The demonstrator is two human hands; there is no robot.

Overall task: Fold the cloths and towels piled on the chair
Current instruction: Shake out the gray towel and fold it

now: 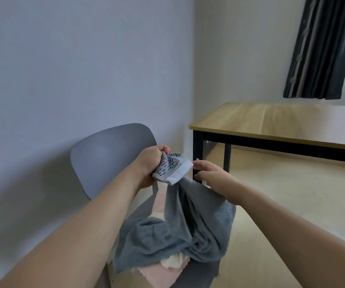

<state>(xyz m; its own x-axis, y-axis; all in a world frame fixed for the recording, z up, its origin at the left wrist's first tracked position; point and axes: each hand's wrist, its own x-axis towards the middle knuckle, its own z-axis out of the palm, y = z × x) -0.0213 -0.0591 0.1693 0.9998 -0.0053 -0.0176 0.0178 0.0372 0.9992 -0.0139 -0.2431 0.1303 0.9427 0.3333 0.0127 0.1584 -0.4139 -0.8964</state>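
From the head view, the left hand (149, 163) was curled tight around one end of a small grey patterned cloth (171, 168) with a white edge, and held it up in the air in front of the chair (109, 156). The right hand (213, 179) was just beside the cloth's white edge with its fingers mostly straight, and I could not tell if it pinched anything. A big blue-grey towel (188, 227) hung down from under the two hands and bunched up on the chair seat. A pink cloth (159, 273) and a cream cloth (174, 261) lay under the towel on the seat. The chair was grey and stood by the wall. A wooden surface (271, 121) with black legs stood off to the right, near a dark curtain (323, 48).
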